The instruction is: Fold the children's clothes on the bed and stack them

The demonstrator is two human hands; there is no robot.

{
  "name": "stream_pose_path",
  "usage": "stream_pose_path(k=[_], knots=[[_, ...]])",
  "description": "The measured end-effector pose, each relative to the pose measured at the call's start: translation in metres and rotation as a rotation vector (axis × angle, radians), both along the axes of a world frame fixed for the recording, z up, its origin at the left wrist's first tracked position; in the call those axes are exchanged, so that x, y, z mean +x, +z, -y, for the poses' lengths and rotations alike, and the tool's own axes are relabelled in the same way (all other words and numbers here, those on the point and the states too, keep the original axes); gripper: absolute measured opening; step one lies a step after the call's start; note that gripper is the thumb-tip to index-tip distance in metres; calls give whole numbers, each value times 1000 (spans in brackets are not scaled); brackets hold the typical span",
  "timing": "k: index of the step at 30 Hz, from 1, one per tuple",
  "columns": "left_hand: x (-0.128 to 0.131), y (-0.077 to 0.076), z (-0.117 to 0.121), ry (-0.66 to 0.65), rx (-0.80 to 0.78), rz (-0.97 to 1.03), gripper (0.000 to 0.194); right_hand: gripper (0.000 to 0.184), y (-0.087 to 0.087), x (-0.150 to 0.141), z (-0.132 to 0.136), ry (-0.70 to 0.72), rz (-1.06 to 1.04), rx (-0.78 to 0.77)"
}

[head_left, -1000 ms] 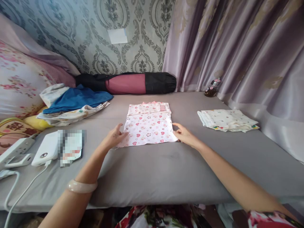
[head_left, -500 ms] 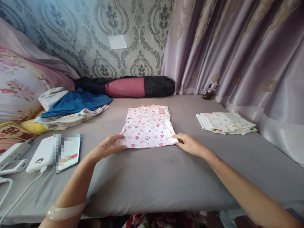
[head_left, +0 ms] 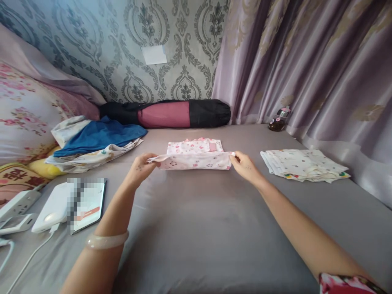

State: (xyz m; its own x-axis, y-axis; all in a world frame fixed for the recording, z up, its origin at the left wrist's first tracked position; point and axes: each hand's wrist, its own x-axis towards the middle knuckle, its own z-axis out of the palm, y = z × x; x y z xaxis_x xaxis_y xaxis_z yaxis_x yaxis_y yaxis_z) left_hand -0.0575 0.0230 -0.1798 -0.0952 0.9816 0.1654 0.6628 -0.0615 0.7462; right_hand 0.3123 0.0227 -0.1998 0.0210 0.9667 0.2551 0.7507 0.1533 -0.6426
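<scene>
A small white garment (head_left: 196, 161) with pink and red prints, likely a child's top, lies on the grey sheet in front of me. Its near edge is lifted and folded up toward the far part, which lies flat with a pink trim. My left hand (head_left: 142, 168) pinches the left corner of that raised edge. At the opposite corner, my right hand (head_left: 244, 164) grips the cloth between thumb and fingers. A pale bangle (head_left: 107, 241) circles my left forearm.
Folded printed cloths (head_left: 306, 163) lie at the right. A blue cloth (head_left: 102, 134) is heaped at the left. Nearer stand a phone (head_left: 90, 208), a white power bank (head_left: 52, 208) and a power strip (head_left: 20, 202). A rolled bag (head_left: 165, 114) and a bottle (head_left: 278, 119) stand at the back.
Both hands have raised the garment's near edge off the sheet and carried it away from me, so it now folds over toward the far part. The view has shifted slightly.
</scene>
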Motion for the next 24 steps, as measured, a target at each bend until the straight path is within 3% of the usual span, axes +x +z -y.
stream_pose_path(k=[4, 10, 16, 24], knots=[[13, -14, -43, 93, 15, 205, 26, 22, -2, -16, -45, -173, -2, -52], [37, -40, -96, 269, 5, -55, 27, 29, -12, -44, -96, -307, 157, -116], [53, -47, -111, 295, -57, -211, 33, 39, -24, -50, -111, -310, 254, -166], [53, -61, -129, 250, -69, -418, 39, 41, -35, -50, -133, -328, 379, -149]])
